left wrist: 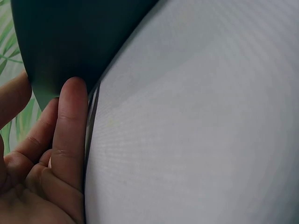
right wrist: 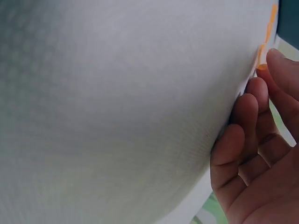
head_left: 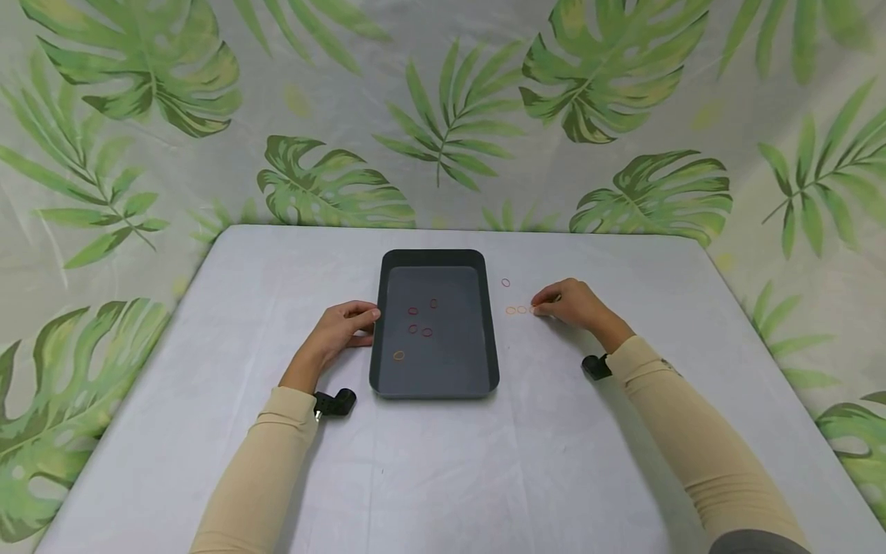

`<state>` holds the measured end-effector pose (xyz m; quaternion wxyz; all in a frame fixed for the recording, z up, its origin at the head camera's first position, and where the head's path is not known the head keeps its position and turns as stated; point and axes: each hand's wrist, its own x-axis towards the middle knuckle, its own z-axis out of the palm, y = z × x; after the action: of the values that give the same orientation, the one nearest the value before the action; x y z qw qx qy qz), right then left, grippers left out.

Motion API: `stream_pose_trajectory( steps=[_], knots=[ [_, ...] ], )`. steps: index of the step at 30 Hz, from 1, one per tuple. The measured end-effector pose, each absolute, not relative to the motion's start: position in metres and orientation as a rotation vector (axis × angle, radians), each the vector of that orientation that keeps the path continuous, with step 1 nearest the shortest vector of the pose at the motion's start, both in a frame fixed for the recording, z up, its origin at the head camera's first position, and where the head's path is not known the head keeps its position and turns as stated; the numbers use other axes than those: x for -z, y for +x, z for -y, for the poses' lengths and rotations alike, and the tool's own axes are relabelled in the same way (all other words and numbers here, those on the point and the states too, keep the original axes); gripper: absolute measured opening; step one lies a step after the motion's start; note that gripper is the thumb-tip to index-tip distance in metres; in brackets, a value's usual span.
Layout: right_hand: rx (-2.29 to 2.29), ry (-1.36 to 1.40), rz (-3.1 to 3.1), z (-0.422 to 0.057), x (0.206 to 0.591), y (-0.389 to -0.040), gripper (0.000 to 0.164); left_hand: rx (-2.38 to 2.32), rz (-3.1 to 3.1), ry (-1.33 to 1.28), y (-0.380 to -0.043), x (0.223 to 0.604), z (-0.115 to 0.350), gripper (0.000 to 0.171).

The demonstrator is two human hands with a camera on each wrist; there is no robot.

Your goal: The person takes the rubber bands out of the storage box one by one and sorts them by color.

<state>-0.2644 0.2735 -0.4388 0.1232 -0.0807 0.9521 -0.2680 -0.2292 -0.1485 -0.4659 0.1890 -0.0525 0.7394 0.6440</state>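
A dark grey rectangular tray lies on the white-covered table. My left hand is at its left side, fingertips against the outer wall and rim and fingers fairly straight. Inside the tray lie several small rubber bands, among them a red one and an orange one. To its right, my right hand pinches an orange rubber band between thumb and index finger, close over the cloth. Two more orange rubber bands lie in a row beside those fingertips, and a red rubber band lies farther back.
The white tablecloth shows a few creases. A leaf-patterned curtain hangs behind the table and along its sides. Each wrist carries a small black camera, such as the left one, at the sleeve's end.
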Motion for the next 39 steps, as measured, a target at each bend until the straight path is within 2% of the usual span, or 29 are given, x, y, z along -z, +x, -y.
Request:
stream_pose_trajectory(
  steps=[9, 17, 23, 39],
  knots=[
    [0.810, -0.321, -2.786, -0.277, 0.429, -0.265, 0.026, -1.804, -2.082, -0.144, -0.230, 0.465, 0.149, 0.045],
    [0.905, -0.488, -2.757, -0.259, 0.411, -0.264, 0.025, -1.803, -2.089, -0.145, -0.229, 0.465, 0.149, 0.044],
    [0.924, -0.596, -2.735, -0.235, 0.400, -0.258, 0.026, -1.806, -2.087, -0.136, -0.228, 0.466, 0.149, 0.047],
    [0.765, -1.093, -2.617, -0.141, 0.358, -0.243, 0.022, -1.800, -2.097, -0.153, -0.229, 0.467, 0.148, 0.044]
  ],
)
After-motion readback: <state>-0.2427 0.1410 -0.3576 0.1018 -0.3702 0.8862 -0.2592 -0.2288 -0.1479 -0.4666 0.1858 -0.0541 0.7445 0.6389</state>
